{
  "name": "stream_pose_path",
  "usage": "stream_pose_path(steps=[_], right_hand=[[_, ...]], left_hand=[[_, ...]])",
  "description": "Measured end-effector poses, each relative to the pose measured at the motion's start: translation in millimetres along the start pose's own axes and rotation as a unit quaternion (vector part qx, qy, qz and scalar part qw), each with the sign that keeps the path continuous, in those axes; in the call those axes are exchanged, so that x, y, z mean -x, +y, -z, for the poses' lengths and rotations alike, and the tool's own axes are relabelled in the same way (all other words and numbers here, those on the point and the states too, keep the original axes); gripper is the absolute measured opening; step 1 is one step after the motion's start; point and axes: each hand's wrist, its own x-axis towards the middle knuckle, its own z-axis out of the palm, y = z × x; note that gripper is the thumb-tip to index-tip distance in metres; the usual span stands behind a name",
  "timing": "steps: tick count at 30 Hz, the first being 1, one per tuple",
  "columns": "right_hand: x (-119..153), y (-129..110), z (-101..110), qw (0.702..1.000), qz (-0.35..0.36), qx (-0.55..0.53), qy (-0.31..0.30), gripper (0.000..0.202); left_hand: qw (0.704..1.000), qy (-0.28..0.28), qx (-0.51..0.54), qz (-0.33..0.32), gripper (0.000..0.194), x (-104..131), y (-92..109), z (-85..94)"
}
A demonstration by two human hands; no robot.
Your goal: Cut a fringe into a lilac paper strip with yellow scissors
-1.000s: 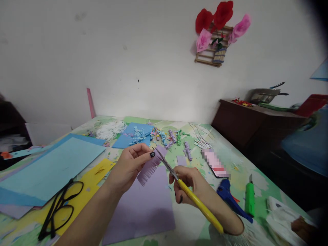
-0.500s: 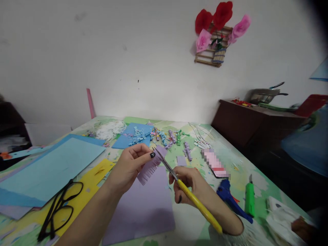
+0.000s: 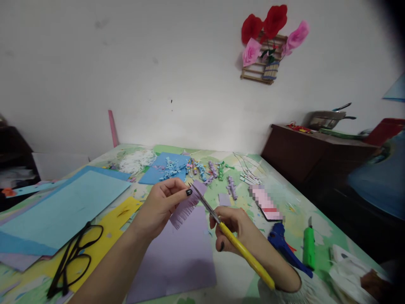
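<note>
Pinched between the thumb and fingers of my left hand [image 3: 167,200] is a small purple paper strip [image 3: 184,210], its lower edge cut into a fringe. My right hand [image 3: 230,226] grips a pair of scissors [image 3: 243,252] with yellow handles. Their metal blades point up and left, at the strip's right part, close to my left thumb. Below both hands a larger purple sheet [image 3: 180,257] lies on the table. A small purple square [image 3: 224,199] sits beyond my right hand.
Black glasses [image 3: 76,257] rest on yellow paper [image 3: 110,228] at the left, near light blue sheets [image 3: 72,207]. Rolled fringed paper pieces [image 3: 232,187] lie farther back. To the right are a phone [image 3: 265,202], a blue glue gun [image 3: 284,249] and a green utility knife [image 3: 309,247].
The view has shifted very slightly. Both hands, the strip and the scissors keep nearly the same positions.
</note>
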Motion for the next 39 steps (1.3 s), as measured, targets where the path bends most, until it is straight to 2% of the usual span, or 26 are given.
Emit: stream_pose_path(steps=[8, 19, 39], right_hand=[[0.4, 1.7, 0.4, 1.0, 0.003, 0.009, 0.004, 0.05], [2.0, 3.5, -0.1, 1.0, 0.003, 0.009, -0.001, 0.03], [0.0, 1.0, 0.6, 1.0, 0.011, 0.011, -0.003, 0.05]], left_hand=[[1.0, -0.001, -0.005, 0.003, 0.022, 2.2, 0.7, 0.8], [1.0, 0.005, -0.012, 0.0, 0.022, 1.8, -0.3, 0.3], [1.0, -0.005, -0.008, 0.004, 0.022, 1.4, 0.4, -1.6]])
